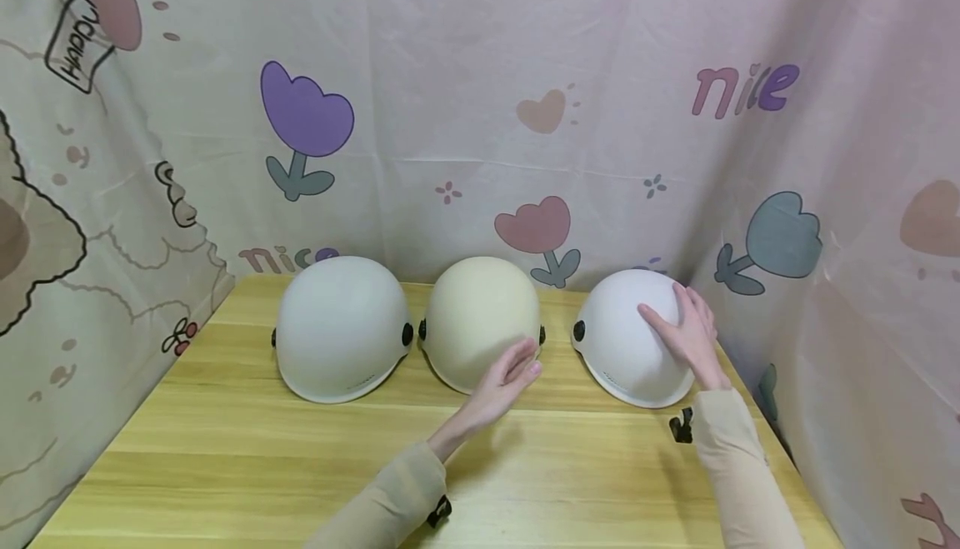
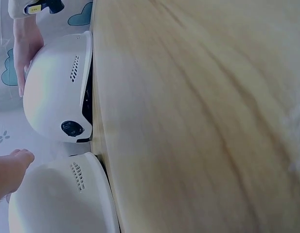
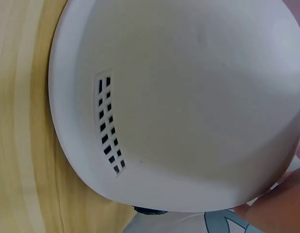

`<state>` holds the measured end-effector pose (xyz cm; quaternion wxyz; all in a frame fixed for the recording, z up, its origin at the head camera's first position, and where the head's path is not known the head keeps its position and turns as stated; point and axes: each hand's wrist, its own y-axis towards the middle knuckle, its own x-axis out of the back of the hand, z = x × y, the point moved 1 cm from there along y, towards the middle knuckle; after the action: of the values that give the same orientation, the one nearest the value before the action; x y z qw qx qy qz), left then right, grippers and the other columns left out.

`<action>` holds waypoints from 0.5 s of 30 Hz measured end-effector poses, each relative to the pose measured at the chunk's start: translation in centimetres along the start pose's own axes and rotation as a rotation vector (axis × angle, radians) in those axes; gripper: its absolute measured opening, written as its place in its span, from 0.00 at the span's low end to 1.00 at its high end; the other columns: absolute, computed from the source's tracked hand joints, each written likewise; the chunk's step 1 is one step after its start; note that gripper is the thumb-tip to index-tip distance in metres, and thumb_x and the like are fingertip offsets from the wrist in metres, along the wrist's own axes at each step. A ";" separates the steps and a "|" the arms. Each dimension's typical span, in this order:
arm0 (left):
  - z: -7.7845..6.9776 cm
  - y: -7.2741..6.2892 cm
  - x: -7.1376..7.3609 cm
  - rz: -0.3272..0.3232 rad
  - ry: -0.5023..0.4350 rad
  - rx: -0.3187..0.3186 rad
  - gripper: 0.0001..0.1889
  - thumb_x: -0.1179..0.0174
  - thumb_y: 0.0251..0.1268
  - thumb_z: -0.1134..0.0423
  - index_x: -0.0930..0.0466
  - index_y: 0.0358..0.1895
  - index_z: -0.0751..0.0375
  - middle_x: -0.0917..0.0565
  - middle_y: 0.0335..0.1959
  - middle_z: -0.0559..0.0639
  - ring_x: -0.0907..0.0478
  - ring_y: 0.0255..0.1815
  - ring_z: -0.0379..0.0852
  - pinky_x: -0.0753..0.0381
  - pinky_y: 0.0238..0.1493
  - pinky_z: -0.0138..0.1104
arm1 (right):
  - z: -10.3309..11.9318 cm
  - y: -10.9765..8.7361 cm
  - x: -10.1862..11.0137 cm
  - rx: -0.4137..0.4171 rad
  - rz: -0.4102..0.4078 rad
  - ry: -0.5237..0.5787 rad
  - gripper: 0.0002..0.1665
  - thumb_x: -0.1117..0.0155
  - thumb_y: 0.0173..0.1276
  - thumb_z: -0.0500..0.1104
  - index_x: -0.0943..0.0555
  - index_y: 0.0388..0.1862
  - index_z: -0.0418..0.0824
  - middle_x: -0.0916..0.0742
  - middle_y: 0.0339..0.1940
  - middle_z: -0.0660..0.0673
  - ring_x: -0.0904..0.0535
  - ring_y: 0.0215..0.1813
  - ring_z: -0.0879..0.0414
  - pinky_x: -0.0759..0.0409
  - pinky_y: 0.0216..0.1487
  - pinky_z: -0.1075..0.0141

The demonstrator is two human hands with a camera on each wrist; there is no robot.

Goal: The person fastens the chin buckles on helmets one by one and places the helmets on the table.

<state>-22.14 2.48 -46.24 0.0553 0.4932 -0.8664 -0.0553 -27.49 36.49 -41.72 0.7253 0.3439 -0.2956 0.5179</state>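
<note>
Three helmets stand in a row on the wooden table, domes up: a pale grey-white helmet [image 1: 341, 328] at the left, a cream helmet [image 1: 480, 307] in the middle and a white helmet [image 1: 626, 341] at the right. My right hand [image 1: 692, 336] rests on the right side of the white helmet, thumb spread away from its fingers. The right wrist view shows this helmet's shell [image 3: 188, 97] up close, vent slots [image 3: 110, 124] facing the camera. In front of the cream helmet, my left hand [image 1: 506, 382] has its fingers extended, holding nothing, and overlaps the dome's lower right.
The wooden table [image 1: 300, 466] runs back to a printed cloth [image 1: 450, 116] that hangs behind and on both sides. Black round knobs [image 1: 407, 334] sit on the helmets' sides. A small black device [image 1: 681, 426] is at the right sleeve, another black device [image 1: 439, 511] at the left.
</note>
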 end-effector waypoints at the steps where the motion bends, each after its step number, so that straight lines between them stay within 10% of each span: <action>1: 0.0 0.0 0.0 0.003 0.001 0.004 0.36 0.50 0.80 0.52 0.50 0.79 0.68 0.44 0.81 0.64 0.45 0.82 0.60 0.44 0.81 0.49 | 0.0 -0.1 0.0 0.003 -0.002 0.002 0.57 0.42 0.69 0.69 0.51 0.83 0.40 0.48 0.81 0.25 0.55 0.78 0.24 0.53 0.71 0.23; 15: 0.6 1.0 -0.9 0.054 0.062 0.124 0.32 0.52 0.80 0.50 0.44 0.77 0.67 0.33 0.75 0.66 0.36 0.77 0.62 0.37 0.78 0.53 | 1.2 -2.2 0.1 -0.044 0.032 -0.003 0.63 0.37 0.65 0.70 0.55 0.84 0.43 0.48 0.79 0.25 0.54 0.75 0.28 0.46 0.68 0.24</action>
<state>-22.61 3.83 -46.74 0.0529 0.4737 -0.8789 0.0151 -25.47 35.09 -41.32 0.7238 0.3238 -0.3135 0.5224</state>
